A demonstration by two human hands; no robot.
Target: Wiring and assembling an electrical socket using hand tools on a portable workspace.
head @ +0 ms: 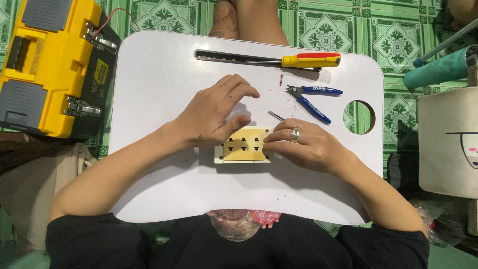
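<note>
A cream wall socket plate (244, 145) with three outlets lies flat on a white lap table (164, 74). My left hand (214, 112) rests on the plate's upper left edge, thumb and fingers curled over it. My right hand (303, 144), with a ring on one finger, grips the plate's right edge with the fingertips. Both hands hold the plate down against the table.
On the table's far side lie a yellow-handled screwdriver (303, 61), blue-handled cutters (313, 99), a small screw (281, 78) and a thin metal pin (276, 115). A yellow toolbox (50, 65) stands on the left. A round hole (359, 117) is at the table's right.
</note>
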